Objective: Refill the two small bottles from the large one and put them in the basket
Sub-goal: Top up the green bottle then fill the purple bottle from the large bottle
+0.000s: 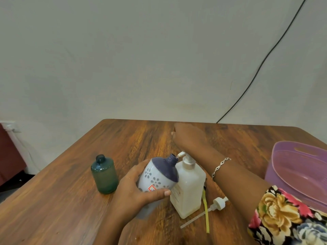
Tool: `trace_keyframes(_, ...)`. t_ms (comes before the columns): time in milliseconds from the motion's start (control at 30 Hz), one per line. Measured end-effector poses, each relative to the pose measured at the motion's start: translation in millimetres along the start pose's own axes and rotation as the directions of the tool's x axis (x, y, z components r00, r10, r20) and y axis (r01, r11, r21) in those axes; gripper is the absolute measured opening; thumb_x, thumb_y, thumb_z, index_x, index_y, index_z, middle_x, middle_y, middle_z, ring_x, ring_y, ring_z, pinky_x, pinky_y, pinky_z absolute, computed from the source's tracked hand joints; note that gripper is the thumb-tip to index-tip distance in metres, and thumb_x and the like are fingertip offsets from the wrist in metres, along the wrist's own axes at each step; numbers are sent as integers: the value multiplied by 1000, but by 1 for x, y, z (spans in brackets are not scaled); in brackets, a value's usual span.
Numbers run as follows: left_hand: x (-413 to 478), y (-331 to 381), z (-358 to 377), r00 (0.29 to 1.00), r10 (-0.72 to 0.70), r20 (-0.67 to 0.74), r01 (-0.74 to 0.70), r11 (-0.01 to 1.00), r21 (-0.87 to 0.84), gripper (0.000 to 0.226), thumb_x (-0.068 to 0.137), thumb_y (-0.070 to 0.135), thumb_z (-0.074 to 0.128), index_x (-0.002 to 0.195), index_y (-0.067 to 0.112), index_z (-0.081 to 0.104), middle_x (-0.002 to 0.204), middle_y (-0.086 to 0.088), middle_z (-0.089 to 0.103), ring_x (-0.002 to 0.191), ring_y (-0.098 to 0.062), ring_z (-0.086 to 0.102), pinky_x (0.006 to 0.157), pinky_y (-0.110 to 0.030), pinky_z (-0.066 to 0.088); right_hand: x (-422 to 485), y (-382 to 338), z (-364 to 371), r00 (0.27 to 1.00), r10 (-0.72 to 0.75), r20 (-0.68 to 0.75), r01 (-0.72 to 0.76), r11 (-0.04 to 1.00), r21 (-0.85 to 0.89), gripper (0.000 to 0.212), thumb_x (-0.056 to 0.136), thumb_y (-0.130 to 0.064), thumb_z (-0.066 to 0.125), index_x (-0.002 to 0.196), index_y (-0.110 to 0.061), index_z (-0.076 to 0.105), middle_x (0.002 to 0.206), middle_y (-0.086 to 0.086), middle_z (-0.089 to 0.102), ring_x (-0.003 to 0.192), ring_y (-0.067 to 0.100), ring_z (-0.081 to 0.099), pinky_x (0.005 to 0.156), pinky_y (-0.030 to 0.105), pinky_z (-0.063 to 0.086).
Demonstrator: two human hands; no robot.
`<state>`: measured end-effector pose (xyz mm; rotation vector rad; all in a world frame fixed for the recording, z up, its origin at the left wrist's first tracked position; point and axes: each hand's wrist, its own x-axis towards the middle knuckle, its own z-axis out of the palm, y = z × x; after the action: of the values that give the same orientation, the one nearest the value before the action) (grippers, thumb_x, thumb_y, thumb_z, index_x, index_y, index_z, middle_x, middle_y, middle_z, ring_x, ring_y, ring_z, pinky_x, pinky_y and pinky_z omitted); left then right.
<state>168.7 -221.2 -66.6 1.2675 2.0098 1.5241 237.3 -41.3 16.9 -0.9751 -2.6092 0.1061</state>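
Wooden tabletop (70, 200), mid-frame — left hand (134, 191) fingers (159, 193) grasp the floral bottle (157, 175), tilted mouth-to-spout at the large bottle (189, 188); right hand (187, 137) on the pump (186, 159), its fingers' curl unclear

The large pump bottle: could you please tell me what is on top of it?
Its white pump, with the right hand over it; its nozzle reaches the mouth of the tilted small bottle. The hand hides the pump's top.

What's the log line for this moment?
step: filling floral bottle | left hand: holds it tilted at pump nozzle | right hand: on pump of large bottle | green bottle: uncapped, upright | basket: no bottles
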Motion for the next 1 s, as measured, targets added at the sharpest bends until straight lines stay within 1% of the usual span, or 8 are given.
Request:
trace_keyframes(100,0,0,1,1000,-6,1,6,1000,0,99,27,84,70,116,44,54,107,17,64,94,3,60,75,-19,50,-1,0,3,1000,-10,7,11,999,-31,20,97,-20,42,99,-11,60,91,5,63,78,23,57,61,28,37)
trace_keyframes(233,0,1,1,1000,2,14,-2,1000,-9,98,29,81,73,117,42,56,109,13,64,96,-4,62,80,-29,54,1,0,5,1000,2,-11,-2,1000,1,23,97,-23,41,102,-11,60,96,6,64,81,23,58,64,29,40)
trace_keyframes(400,-2,7,-1,1000,16,17,-16,1000,1,99,28,83,72,117,41,56,107,14,64,94,0,61,76,-22,52,8,1,-7,999,0,-34,1,999,42,20,97,-23,42,103,-12,57,94,5,62,76,20,52,63,28,36)
trace_keyframes(567,-4,4,4,1000,4,20,-4,1000,5,90,34,74,77,116,45,55,109,19,63,98,-1,60,85,-32,53,0,-3,-1,998,26,49,-25,999,-23,17,95,-18,44,94,-11,60,93,7,64,77,24,54,65,29,39)
trace_keyframes(667,-5,2,4,1000,2,27,-2,1000,1,91,34,74,78,117,45,56,109,19,63,99,-2,61,86,-35,53,0,-4,2,997,36,67,-34,999,-37,18,94,-16,45,96,-9,62,95,7,65,79,26,58,66,30,42)
trace_keyframes(767,-4,2,3,1000,2,19,-2,1000,0,90,32,78,75,114,48,55,108,21,63,98,-1,60,85,-34,53,0,-3,0,999,15,44,-14,1000,-5,19,96,-19,43,98,-9,60,96,8,64,78,25,56,65,30,39)
trace_keyframes(900,-1,4,1,1000,8,20,-8,1000,10,97,32,80,74,119,43,54,110,17,63,98,-5,61,85,-36,54,5,-3,-6,999,-29,-31,30,999,15,21,97,-23,42,103,-10,57,96,7,62,75,21,51,63,28,36)
trace_keyframes(1000,-1,3,2,1000,8,22,-9,1000,17,96,34,79,75,121,43,54,111,15,63,99,-6,61,85,-38,54,3,-2,-6,1000,-18,-3,18,1000,11,20,96,-22,42,101,-10,58,93,6,62,76,21,51,64,29,37)
